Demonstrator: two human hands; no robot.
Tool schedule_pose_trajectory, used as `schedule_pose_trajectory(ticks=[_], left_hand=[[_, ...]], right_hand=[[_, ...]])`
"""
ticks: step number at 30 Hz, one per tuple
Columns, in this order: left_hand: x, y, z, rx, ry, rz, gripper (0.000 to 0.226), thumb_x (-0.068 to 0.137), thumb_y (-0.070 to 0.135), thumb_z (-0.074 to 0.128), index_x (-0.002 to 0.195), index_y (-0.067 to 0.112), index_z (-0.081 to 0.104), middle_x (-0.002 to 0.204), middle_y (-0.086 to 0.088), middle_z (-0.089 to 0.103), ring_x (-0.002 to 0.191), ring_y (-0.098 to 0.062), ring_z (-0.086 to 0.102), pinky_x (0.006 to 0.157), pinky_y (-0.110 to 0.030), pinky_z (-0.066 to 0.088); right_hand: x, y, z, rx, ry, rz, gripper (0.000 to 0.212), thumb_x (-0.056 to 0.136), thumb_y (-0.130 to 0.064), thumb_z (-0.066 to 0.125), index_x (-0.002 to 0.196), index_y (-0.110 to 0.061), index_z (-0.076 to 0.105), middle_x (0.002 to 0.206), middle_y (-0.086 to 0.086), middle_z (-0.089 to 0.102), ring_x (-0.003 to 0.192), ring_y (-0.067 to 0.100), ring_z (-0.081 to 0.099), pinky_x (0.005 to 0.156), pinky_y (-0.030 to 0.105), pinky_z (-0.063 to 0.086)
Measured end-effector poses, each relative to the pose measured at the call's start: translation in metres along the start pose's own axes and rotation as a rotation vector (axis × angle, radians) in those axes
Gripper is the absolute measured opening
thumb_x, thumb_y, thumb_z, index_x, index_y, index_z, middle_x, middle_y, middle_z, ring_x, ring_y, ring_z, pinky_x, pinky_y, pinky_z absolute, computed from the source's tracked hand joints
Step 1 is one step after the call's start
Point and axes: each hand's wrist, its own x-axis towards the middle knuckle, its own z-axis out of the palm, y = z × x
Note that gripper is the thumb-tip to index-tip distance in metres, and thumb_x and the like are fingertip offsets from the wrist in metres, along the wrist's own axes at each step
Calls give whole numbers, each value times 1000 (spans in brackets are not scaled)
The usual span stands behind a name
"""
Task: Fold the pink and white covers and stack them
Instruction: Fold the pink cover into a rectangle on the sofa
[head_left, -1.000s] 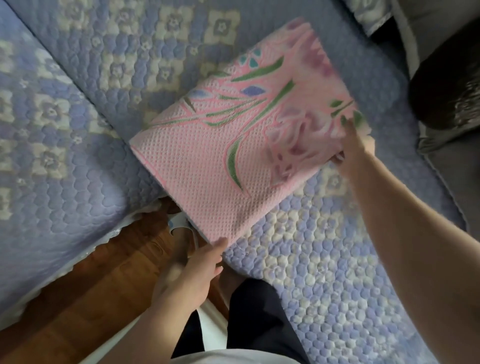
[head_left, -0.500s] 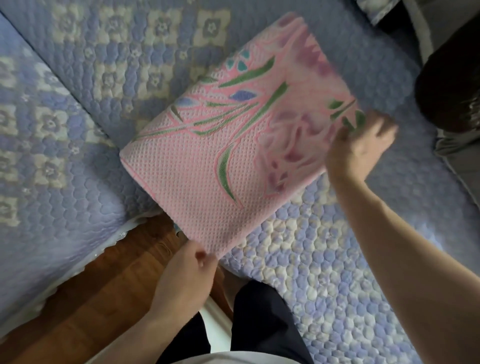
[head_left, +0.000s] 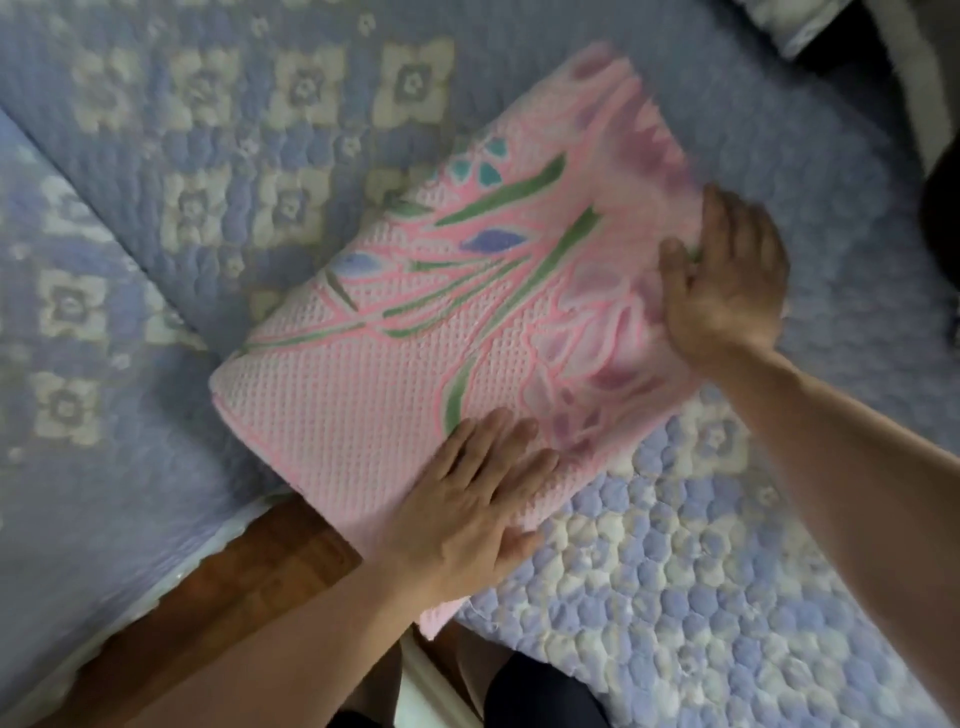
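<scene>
A lilac quilted sofa cover (head_left: 701, 597) with pale flower squares fills most of the view, spread over the seat cushions; the cushion edges meet at a corner where a wedge of brown wooden floor (head_left: 249, 566) shows below.

On it lies the pink cover (head_left: 426, 374), folded into a thick rectangle, its waffle face printed with green leaves and purple flowers. It sits across the seat with its near corner overhanging the cushion edge above the floor.

The left hand (head_left: 462, 514) lies flat on the near end of the pink cover, fingers straight and spread, pressing down and grasping nothing. The right hand (head_left: 727, 291) lies flat on the far right edge, fingers extended, likewise pressing, not clutching.

By the look of it, the pink cover's folding is finished or nearly so, and the hands are smoothing the bundle. No white cover is in view, so its folding and the stacking seem to remain.

The picture is soft with blur, so the fold layers at the pink cover's edge are hard to count. Dark shapes at the top right are cut off and cannot be identified. The left forearm hides the overhanging corner in part.
</scene>
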Motion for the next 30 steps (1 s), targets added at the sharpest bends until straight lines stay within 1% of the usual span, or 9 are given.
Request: schedule_pose_trajectory(ticks=[3,5,7,11,18,22,24,27,30], left_hand=[[-6,-32,-47,-169,192,-37,56,104,52,32,153,26,40,162,-10,29,153,-31,16,121,-51,19],[1,-70,-71,-144,435,-212,45,103,35,46,144,17,54,156,-15,40,147,-35,29,117,-54,27],[11,-111,-74,-91,507,-316,41,101,26,50,140,14,57,156,-16,39,148,-36,30,117,-55,28],[21,-145,-32,81,275,-267,55,102,38,41,155,23,37,164,-12,23,153,-34,15,122,-55,17],[28,-149,-26,75,220,-264,62,99,43,35,158,27,22,167,-9,15,155,-32,5,122,-55,10],[25,-146,-59,47,113,-223,61,90,43,40,147,22,45,152,-7,39,141,-32,32,110,-52,29],[34,-160,-75,29,202,-108,53,84,41,44,128,18,62,140,-10,49,131,-34,40,103,-49,35],[83,-197,-131,46,449,404,51,90,36,50,137,18,59,150,-13,47,142,-36,36,112,-48,33],[130,-238,-132,338,279,752,58,100,47,36,155,28,34,162,-8,30,151,-31,21,122,-48,19]], right_hand=[[-1,-32,-37,65,38,99,71,98,-46,39,158,-15,20,162,23,16,149,43,13,121,56,11],[0,-84,-61,172,139,-94,66,101,-42,39,158,-14,22,163,25,12,149,48,8,122,58,9],[7,-136,-59,152,148,-329,64,103,-47,35,158,-17,24,164,23,11,150,47,5,121,57,6],[52,-150,2,36,45,-175,69,99,-60,26,158,-23,22,166,14,10,152,40,8,121,55,11],[64,-135,14,-2,27,-145,68,99,-59,26,159,-27,17,167,6,6,153,33,7,123,47,9],[25,-172,-19,107,32,-147,65,103,-52,24,158,-17,24,166,13,12,152,40,6,122,55,4],[-28,-198,-27,232,110,-191,57,104,-43,38,154,-15,35,163,13,23,152,37,12,122,56,8],[-111,-192,-48,241,190,45,54,102,-35,47,152,-16,38,164,10,21,153,33,10,122,56,10],[-166,-126,-11,123,-43,157,59,103,-49,31,157,-27,26,166,3,14,154,27,8,118,60,20]])
